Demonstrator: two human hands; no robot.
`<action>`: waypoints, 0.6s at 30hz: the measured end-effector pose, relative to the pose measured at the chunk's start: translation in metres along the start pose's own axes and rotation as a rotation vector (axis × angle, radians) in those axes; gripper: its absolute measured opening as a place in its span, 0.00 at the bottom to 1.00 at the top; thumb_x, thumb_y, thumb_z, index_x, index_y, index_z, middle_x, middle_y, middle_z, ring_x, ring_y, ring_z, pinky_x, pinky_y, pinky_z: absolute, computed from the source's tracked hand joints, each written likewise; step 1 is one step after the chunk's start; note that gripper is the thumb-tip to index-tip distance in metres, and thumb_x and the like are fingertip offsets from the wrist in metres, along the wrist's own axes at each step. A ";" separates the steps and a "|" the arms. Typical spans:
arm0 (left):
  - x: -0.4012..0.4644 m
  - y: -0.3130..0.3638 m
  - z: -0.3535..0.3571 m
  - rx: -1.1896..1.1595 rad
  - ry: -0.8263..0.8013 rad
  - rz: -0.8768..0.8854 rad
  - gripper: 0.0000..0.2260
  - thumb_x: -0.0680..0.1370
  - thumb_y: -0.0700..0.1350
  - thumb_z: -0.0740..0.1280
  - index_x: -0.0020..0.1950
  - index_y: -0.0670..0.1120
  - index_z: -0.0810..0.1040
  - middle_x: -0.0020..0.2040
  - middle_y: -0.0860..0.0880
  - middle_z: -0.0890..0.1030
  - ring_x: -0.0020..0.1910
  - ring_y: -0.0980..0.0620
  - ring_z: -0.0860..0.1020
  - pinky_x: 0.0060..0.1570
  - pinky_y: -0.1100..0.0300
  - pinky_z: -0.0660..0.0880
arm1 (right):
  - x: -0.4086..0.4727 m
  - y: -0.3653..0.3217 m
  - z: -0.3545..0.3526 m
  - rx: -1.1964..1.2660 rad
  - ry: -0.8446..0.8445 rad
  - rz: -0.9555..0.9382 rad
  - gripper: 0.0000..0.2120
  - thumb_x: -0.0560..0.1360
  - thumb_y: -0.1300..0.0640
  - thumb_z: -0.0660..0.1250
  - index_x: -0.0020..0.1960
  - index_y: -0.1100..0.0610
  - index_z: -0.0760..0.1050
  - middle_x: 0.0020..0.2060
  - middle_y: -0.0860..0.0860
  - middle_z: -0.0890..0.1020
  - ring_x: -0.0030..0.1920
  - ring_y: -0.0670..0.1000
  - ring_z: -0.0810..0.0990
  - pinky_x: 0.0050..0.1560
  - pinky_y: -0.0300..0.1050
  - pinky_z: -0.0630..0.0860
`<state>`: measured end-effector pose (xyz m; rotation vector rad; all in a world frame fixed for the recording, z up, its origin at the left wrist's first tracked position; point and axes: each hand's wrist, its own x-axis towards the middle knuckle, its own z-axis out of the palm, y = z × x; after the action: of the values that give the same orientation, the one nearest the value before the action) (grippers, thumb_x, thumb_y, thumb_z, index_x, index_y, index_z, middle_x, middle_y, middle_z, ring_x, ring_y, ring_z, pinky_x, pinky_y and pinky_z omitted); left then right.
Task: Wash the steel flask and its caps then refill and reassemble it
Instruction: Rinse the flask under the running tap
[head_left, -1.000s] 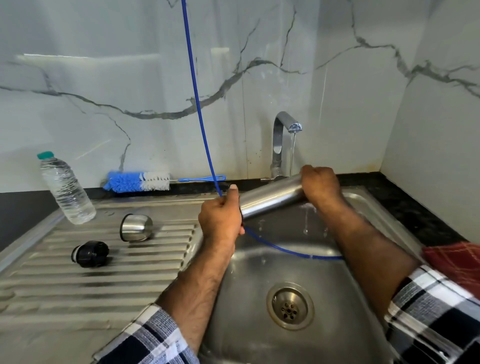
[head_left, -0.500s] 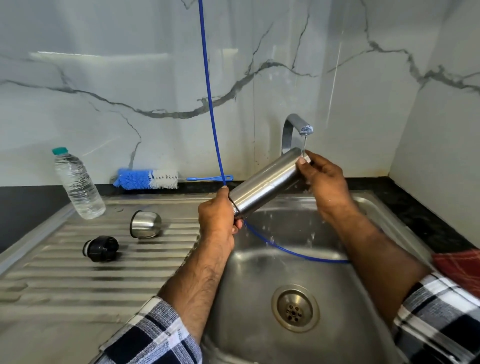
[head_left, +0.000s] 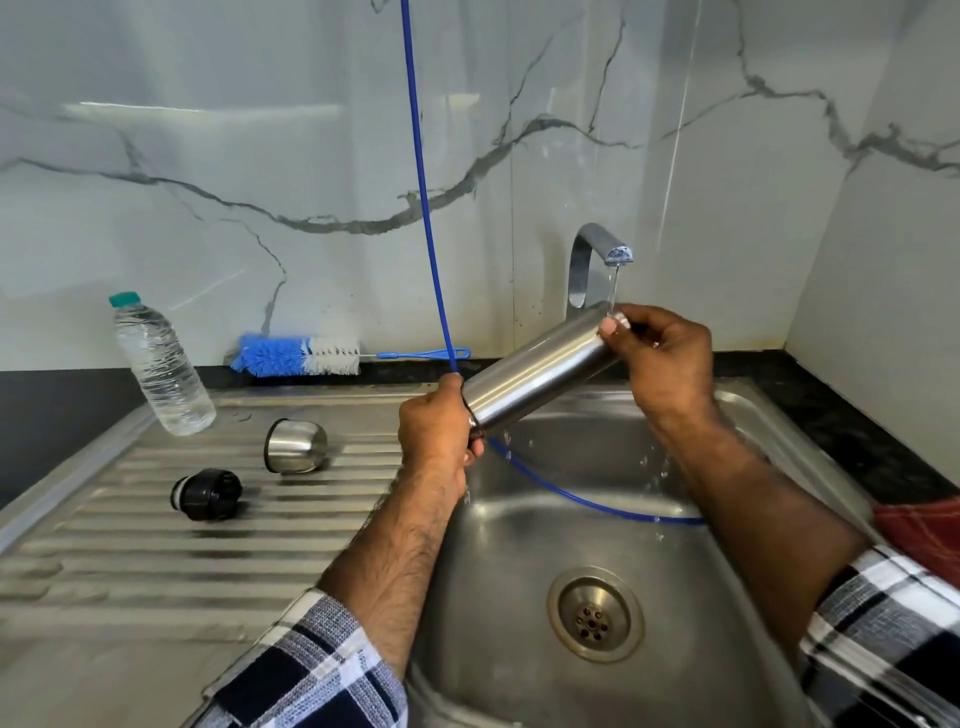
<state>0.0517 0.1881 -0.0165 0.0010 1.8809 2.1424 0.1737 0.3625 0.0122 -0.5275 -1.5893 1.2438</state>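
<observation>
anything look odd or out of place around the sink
A blue cord hangs down the wall and trails through the sink, crossing behind the steel flask. The steel cap and black cap lie tipped on the drainboard.

Single head-worn wide-angle camera, facing forward and down, close above the sink (head_left: 779, 426) and marble wall (head_left: 260, 156).

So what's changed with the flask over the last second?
Both hands raised the flask from low over the sink and tilted its right end up under the running tap. The left hand still holds the lower end, the right hand the upper. Both caps lie unmoved.
</observation>
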 end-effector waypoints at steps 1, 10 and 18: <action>0.000 0.001 0.001 -0.005 -0.032 -0.014 0.13 0.81 0.52 0.69 0.51 0.43 0.83 0.42 0.39 0.86 0.25 0.47 0.78 0.18 0.65 0.65 | 0.002 0.000 -0.001 0.112 -0.036 0.009 0.12 0.78 0.62 0.75 0.61 0.54 0.85 0.48 0.47 0.87 0.48 0.41 0.85 0.55 0.36 0.81; -0.001 -0.003 -0.003 0.135 0.055 0.153 0.16 0.80 0.55 0.71 0.38 0.46 0.82 0.35 0.45 0.83 0.23 0.47 0.77 0.25 0.59 0.74 | 0.002 0.008 -0.013 -0.446 -0.294 0.216 0.17 0.80 0.40 0.71 0.54 0.54 0.85 0.48 0.53 0.87 0.52 0.54 0.84 0.56 0.49 0.77; -0.010 0.004 0.006 0.137 0.046 0.317 0.21 0.84 0.54 0.67 0.33 0.47 0.80 0.33 0.47 0.83 0.26 0.45 0.80 0.27 0.54 0.79 | -0.016 0.018 0.024 -0.680 0.051 -0.300 0.28 0.86 0.46 0.58 0.77 0.66 0.68 0.71 0.64 0.76 0.69 0.66 0.76 0.70 0.58 0.74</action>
<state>0.0619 0.1912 -0.0103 0.3004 2.1751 2.2174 0.1548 0.3457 -0.0105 -0.6979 -1.9538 0.4418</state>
